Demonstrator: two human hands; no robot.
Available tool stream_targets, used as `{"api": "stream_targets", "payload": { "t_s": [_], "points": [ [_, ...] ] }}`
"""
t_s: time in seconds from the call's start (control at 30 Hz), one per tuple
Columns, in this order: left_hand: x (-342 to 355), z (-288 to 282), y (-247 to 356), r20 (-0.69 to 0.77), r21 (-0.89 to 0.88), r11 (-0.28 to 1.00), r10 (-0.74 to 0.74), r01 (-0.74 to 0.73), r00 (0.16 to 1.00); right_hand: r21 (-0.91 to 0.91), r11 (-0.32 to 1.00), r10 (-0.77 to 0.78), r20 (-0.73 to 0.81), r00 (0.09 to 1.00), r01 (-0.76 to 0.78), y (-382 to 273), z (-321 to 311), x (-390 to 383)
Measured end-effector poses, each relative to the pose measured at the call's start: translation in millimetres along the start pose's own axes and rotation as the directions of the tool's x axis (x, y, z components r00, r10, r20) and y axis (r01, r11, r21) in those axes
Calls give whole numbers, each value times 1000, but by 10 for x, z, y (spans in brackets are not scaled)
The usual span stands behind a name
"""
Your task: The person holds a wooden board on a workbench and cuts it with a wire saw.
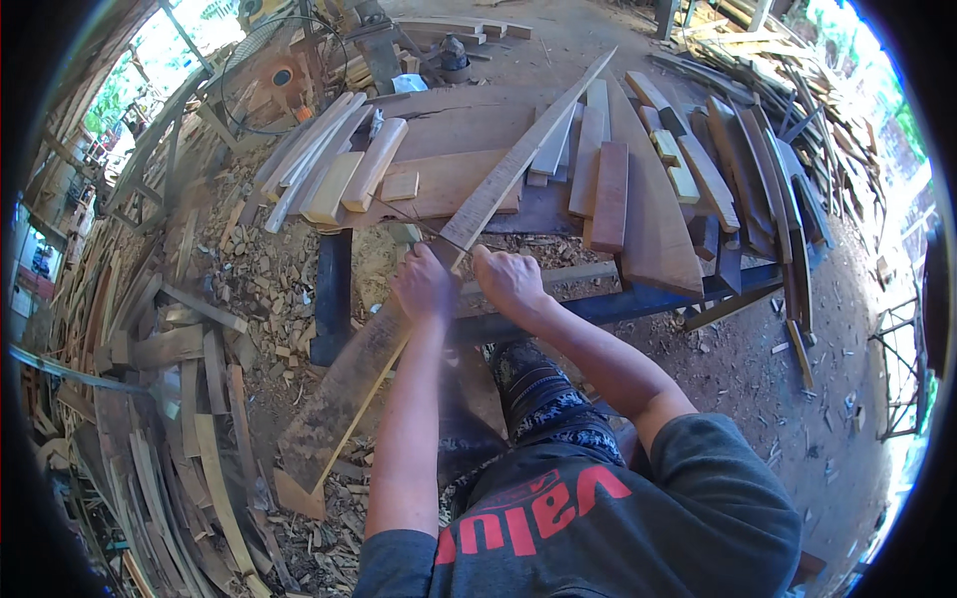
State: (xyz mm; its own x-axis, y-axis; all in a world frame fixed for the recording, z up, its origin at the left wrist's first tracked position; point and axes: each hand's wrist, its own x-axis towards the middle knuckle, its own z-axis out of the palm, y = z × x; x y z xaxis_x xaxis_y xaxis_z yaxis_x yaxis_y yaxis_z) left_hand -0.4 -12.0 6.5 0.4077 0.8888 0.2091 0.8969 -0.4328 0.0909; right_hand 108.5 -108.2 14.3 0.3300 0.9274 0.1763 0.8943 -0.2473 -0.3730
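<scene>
The long narrow plank (538, 149) slants over the surface (469, 122), its long axis running away and rightward from its near end. The right hand (508, 287) sits just beside that end, slightly nearer than the blurred left hand (427, 284). Fingers look curled, but I cannot tell whether either grip is closed on anything.

Long plank (528, 154): matt, rough-looking wood is seen | left of long plank, pale block (379, 164): smooth wood is shown | lower right of long plank, shirt (688, 483): matt cloth is worn
</scene>
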Motion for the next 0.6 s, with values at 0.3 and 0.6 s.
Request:
{"api": "stream_targets", "payload": {
  "t_s": [0.3,0.6],
  "points": [
    [3,-40,39,-10,-16,1000,-19,19,1000,-24,997,68,24,997,-68,238,-311,-768],
    [-20,35,-26,-57,14,1000,-1,1,998,-14,1000,28,50,998,-27,37,-99,-212]
  ]
}}
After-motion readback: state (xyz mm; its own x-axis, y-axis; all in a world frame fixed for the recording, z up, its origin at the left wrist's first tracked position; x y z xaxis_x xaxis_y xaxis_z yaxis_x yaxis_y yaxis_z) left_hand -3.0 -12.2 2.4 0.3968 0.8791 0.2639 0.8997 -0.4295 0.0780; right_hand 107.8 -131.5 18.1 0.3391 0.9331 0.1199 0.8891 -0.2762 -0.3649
